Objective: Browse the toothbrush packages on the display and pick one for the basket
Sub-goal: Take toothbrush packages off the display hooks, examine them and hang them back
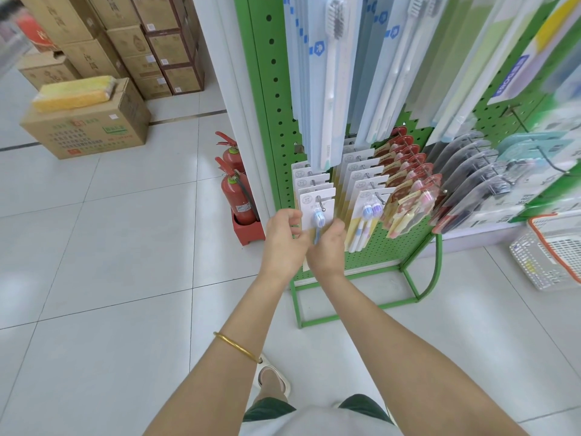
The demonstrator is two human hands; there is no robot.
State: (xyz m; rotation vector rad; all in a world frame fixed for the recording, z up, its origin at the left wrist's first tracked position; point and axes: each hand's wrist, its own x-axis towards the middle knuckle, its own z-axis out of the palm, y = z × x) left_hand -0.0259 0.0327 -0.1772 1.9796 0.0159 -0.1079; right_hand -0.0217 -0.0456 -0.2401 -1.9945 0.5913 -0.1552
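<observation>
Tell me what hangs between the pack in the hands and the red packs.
Between held pack and red packs: one row of white-yellow packs, head view.

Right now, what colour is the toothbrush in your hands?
The toothbrush in the toothbrush package is light blue; head view.

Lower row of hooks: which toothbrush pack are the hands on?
The front white-card package on the leftmost hook, one blue-headed brush. It's gripped by left hand and right hand; red-card packs hang untouched.

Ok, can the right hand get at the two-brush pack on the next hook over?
Probably yes: the two-brush pack hangs frontmost on its hook, just beside the right hand, nothing between them. That hand would first have to let go of the single-brush pack.
</observation>
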